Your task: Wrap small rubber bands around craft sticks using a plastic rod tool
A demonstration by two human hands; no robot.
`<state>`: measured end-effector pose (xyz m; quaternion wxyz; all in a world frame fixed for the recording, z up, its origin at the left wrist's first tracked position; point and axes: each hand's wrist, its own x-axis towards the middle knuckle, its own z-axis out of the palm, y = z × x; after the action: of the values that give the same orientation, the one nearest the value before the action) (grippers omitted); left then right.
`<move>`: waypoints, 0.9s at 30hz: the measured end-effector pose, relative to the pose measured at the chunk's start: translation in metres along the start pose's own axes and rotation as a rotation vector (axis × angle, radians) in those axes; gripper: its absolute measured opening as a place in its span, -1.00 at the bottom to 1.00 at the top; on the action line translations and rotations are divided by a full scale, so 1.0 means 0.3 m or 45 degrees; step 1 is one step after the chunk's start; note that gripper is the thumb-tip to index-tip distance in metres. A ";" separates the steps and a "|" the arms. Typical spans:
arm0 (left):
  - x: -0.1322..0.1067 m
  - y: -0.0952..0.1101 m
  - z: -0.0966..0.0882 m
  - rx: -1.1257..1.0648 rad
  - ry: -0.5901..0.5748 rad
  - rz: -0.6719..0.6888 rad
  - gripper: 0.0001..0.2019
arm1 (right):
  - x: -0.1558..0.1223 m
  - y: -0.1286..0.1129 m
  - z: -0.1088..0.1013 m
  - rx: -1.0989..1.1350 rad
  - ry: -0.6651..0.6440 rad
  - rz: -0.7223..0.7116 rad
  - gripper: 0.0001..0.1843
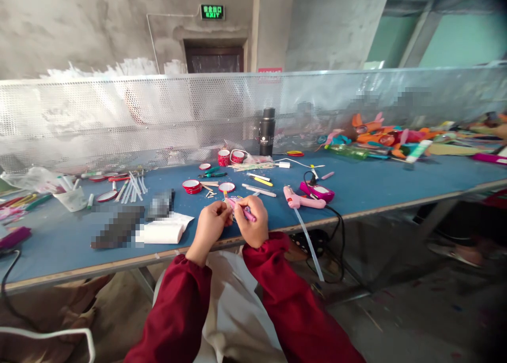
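My right hand is closed around a slim pink pen-like tool, held at a slant over the near edge of the blue table. Beside it, my left hand is pinched, its fingertips almost meeting the right ones. A small piece with a yellow end shows between the hands; what exactly the left fingers grip is too small to make out. Just beyond lie a red-rimmed round lid and small wooden sticks. To the right rests a pink hot glue gun with a clear glue stick hanging over the edge.
A stack of red lids, teal pliers, a yellow-black craft knife and a black bottle stand or lie farther back. On the left are a tissue pack and a white cup of markers. A perforated metal panel borders the table.
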<state>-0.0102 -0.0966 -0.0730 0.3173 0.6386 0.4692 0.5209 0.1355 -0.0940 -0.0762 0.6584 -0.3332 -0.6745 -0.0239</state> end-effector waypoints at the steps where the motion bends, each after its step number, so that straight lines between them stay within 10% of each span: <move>1: 0.001 -0.001 0.000 0.007 0.000 -0.001 -0.73 | 0.001 -0.001 0.000 -0.005 0.010 0.000 -0.84; 27: 0.000 0.008 0.000 0.004 0.016 -0.024 -0.73 | 0.000 -0.004 0.001 -0.012 0.076 0.007 -0.83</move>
<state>-0.0095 -0.0976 -0.0709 0.3182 0.6315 0.4781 0.5210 0.1347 -0.0948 -0.0759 0.6768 -0.3374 -0.6534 -0.0352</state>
